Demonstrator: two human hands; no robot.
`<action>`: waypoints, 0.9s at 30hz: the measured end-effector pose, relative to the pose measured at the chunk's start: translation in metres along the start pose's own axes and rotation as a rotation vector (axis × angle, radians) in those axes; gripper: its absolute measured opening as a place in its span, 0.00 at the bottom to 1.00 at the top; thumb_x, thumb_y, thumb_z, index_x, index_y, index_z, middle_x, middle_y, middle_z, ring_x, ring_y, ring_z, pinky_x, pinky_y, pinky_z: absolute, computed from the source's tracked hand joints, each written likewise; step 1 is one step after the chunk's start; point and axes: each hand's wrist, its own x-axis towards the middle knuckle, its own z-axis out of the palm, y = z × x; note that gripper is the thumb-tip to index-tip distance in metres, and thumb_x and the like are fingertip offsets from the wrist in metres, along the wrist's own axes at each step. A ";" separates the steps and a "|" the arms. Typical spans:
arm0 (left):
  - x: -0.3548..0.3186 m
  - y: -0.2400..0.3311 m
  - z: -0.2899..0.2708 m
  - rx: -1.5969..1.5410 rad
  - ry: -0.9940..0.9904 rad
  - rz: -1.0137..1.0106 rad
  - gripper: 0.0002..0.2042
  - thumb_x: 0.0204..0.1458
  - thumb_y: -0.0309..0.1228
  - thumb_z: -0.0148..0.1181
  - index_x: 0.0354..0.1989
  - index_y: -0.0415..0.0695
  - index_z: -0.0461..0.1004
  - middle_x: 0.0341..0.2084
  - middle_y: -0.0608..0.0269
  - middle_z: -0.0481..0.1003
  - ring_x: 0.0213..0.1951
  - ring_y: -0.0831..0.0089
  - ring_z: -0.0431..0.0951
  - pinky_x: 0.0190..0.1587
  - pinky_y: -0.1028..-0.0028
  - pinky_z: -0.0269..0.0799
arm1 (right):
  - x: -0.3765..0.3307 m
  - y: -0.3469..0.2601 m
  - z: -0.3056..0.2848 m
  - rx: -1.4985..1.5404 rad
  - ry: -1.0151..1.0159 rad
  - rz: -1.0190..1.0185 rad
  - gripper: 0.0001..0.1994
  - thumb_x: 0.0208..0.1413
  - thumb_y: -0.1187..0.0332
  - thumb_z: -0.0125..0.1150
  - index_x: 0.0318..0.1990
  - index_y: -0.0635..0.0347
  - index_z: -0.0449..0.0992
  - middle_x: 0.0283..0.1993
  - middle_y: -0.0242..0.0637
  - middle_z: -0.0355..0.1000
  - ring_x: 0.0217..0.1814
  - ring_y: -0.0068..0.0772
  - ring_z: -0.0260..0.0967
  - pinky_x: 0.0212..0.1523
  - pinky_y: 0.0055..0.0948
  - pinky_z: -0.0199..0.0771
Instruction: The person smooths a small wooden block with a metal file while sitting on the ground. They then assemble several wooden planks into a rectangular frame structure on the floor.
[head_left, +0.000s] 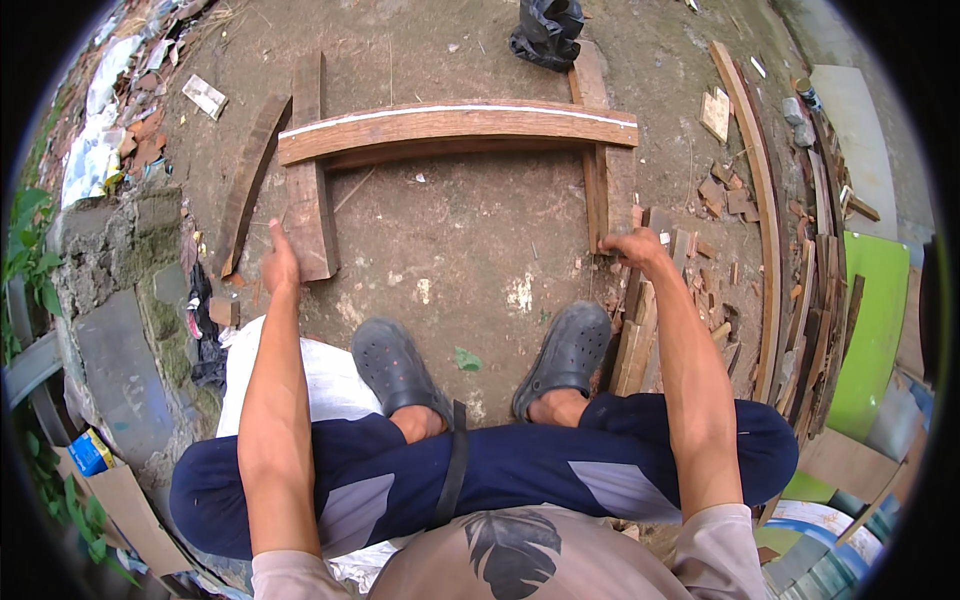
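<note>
Two thick brown wooden beams lie pointing away from me, with a wooden crossbeam (460, 125) resting over them. A white stripe runs along the crossbeam's upper edge. My left hand (281, 262) is closed at the outer edge of the left wooden beam (311, 215), near its close end; one digit points forward and the other fingers are mostly hidden. At the close end of the right wooden beam (617, 190), my right hand (638, 248) grips with its fingertips on the inner edge. Behind the crossbeam shows the side of another piece of wood (460, 150).
A loose curved-looking board (252, 185) lies left of the frame. Long planks (757, 200) and wood offcuts (728, 192) lie at right. A black plastic bag (547, 35) sits at the far end of the right beam. A broken block wall (120, 290) stands at left.
</note>
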 end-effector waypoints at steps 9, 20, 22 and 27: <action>-0.073 -0.011 0.018 0.546 0.191 0.478 0.50 0.45 0.49 0.72 0.68 0.29 0.52 0.60 0.31 0.66 0.61 0.41 0.69 0.63 0.56 0.65 | -0.010 0.009 0.039 -0.378 0.307 -0.128 0.47 0.39 0.61 0.76 0.61 0.77 0.52 0.54 0.68 0.70 0.56 0.63 0.71 0.58 0.48 0.71; -0.080 -0.004 0.032 0.579 0.206 0.395 0.45 0.42 0.37 0.75 0.65 0.31 0.53 0.57 0.34 0.66 0.59 0.43 0.69 0.63 0.56 0.67 | -0.024 0.029 0.051 -0.333 0.473 -0.382 0.55 0.43 0.72 0.76 0.72 0.65 0.37 0.60 0.69 0.61 0.62 0.71 0.62 0.64 0.51 0.65; -0.077 -0.009 0.032 0.595 0.211 0.397 0.45 0.42 0.36 0.75 0.64 0.32 0.53 0.56 0.35 0.66 0.58 0.43 0.70 0.62 0.56 0.67 | -0.029 0.025 0.050 -0.315 0.427 -0.378 0.56 0.43 0.72 0.77 0.72 0.63 0.38 0.61 0.68 0.61 0.62 0.71 0.62 0.63 0.51 0.66; -0.077 -0.007 0.030 0.572 0.187 0.377 0.44 0.40 0.34 0.75 0.63 0.33 0.54 0.55 0.34 0.67 0.57 0.42 0.70 0.61 0.56 0.69 | -0.024 0.033 0.039 -0.358 0.426 -0.487 0.53 0.43 0.72 0.78 0.71 0.65 0.44 0.57 0.63 0.68 0.60 0.66 0.67 0.60 0.49 0.69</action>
